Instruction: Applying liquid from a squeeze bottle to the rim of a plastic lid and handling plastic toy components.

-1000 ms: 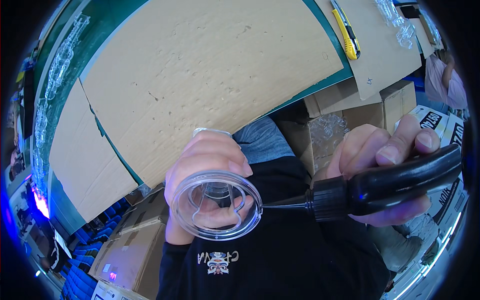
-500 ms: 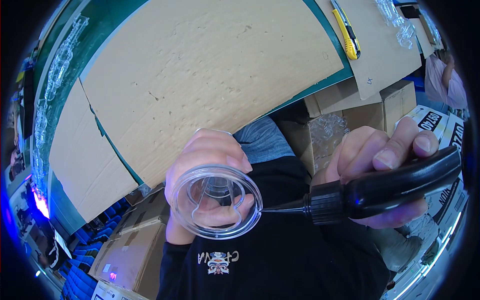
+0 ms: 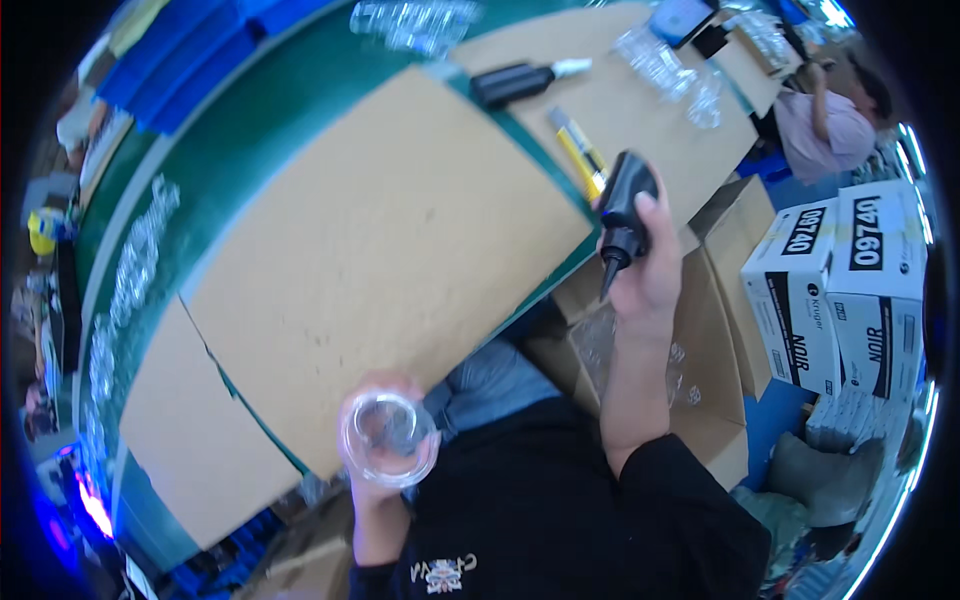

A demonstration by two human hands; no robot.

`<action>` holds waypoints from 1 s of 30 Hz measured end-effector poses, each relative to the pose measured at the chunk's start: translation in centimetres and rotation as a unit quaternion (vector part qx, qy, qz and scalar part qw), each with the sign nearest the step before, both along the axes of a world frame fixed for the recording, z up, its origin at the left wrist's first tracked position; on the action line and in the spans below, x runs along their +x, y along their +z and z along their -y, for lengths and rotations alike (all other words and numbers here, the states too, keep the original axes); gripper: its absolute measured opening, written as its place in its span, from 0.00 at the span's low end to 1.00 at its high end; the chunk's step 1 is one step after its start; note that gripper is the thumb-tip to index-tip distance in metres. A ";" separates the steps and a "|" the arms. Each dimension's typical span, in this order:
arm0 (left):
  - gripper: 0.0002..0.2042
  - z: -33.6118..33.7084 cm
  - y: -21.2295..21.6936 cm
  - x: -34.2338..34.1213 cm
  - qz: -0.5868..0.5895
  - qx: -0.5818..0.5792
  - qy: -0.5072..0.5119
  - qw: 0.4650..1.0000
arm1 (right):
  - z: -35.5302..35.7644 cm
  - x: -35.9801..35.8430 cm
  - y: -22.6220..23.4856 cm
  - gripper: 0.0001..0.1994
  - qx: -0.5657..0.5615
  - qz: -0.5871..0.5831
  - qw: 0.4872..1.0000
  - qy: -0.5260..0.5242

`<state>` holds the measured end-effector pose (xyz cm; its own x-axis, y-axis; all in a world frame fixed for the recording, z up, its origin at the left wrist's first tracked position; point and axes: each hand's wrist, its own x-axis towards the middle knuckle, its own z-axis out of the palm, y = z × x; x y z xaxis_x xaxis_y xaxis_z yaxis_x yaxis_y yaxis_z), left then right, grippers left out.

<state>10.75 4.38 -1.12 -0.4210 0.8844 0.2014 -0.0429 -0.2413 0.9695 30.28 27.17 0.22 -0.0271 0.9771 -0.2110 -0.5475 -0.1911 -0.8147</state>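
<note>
My left hand [image 3: 352, 410] is closed round a clear round plastic piece [image 3: 390, 478] with a circular rim, held close to my body at the near edge of the cardboard-covered table. The fingers behind it show blurred through the plastic. In my right hand [image 3: 652, 270] is a black squeeze bottle [image 3: 630, 190] with a thin pointed nozzle, tilted so that the tip points down. The bottle is held over the right edge of the table, apart from the plastic piece. Just beyond it lies a yellow box cutter [image 3: 578, 150].
A second black bottle [image 3: 512, 85] with a pale tip lies at the far side. Clear plastic parts [image 3: 665, 65] lie beyond the cutter, more [image 3: 140, 250] along the left edge. An open carton [image 3: 715, 350] stands below my right arm; white boxes [image 3: 875, 290] are stacked right. Another person [image 3: 825, 125] sits far right.
The black bottle's nozzle has left the plastic piece's rim; my right hand has carried it away toward the table's far right. The plastic piece is lower in view, and the view has shifted.
</note>
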 end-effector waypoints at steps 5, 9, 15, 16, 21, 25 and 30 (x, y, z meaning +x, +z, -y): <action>0.30 -0.7 0.6 -0.8 -0.013 -0.011 -0.043 0.999 | -6.5 0.9 -1.0 0.20 0.007 -0.136 0.971 0.196; 0.29 -1.9 1.5 -1.2 -0.009 -0.012 -0.007 1.000 | -8.8 -2.9 -2.8 0.21 -0.163 -0.219 0.935 0.227; 0.30 -2.8 1.0 -4.9 -0.101 -0.017 0.007 0.995 | -11.4 -5.9 -4.6 0.22 -0.192 -0.198 0.948 0.157; 0.31 -3.0 1.2 -5.6 -0.106 -0.020 0.003 0.994 | -11.3 -5.9 -4.3 0.22 -0.189 -0.197 0.949 0.158; 0.31 -5.0 0.5 -8.5 -0.119 -0.046 -0.005 0.992 | -10.3 -5.0 -4.5 0.21 -0.175 -0.188 0.952 0.164; 0.33 -5.9 -0.8 -10.3 -0.111 -0.071 -0.015 0.991 | -7.7 -3.6 -3.5 0.19 -0.151 -0.173 0.968 0.103; 0.27 -5.6 -1.4 -10.2 0.002 -0.037 0.056 0.998 | -1.4 -3.2 -3.0 0.14 -0.085 -0.091 0.991 -0.040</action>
<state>0.55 9.95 -2.52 -0.5194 0.8437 0.1358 -0.0227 -0.1725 0.9848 27.09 28.58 -2.83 -0.0038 0.9283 -0.3717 -0.7013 -0.2675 -0.6608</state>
